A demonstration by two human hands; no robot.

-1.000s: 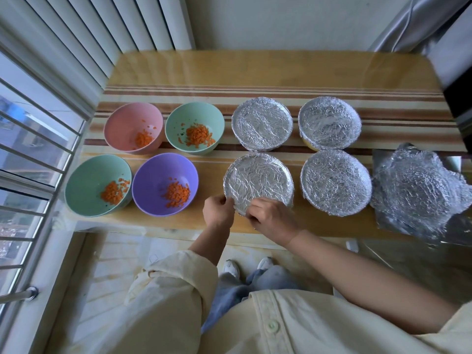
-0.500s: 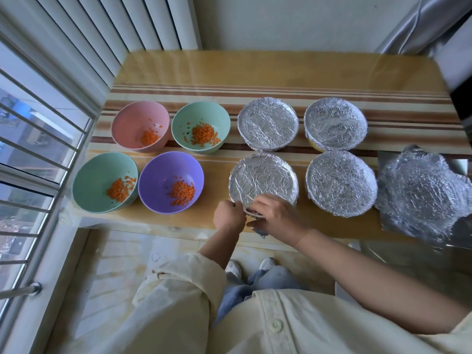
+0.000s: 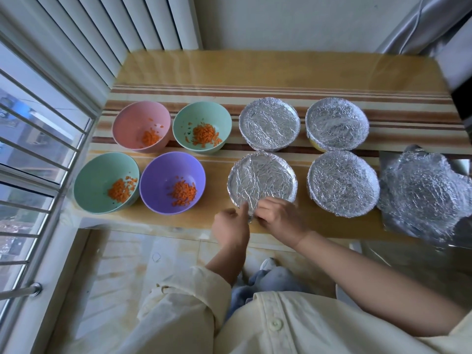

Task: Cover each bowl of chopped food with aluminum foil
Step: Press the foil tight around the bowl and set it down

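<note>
Four bowls of chopped orange food sit uncovered at the left of the tabletop (image 3: 255, 70), the purple bowl (image 3: 163, 169) nearest my hands. My left hand (image 3: 229, 226) lays its thumb on the near edge of the foil cover (image 3: 263, 177) of the front-middle bowl; whether its curled fingers pinch that edge I cannot tell. My right hand (image 3: 281, 217) curls its fingers (image 3: 267, 204) over the same rim, crimping the foil. Three more covered bowls stand to the right, then the spare foil (image 3: 424, 192). Foil is light, thin and tears easily, so I would take each sheet by its edges.
</note>
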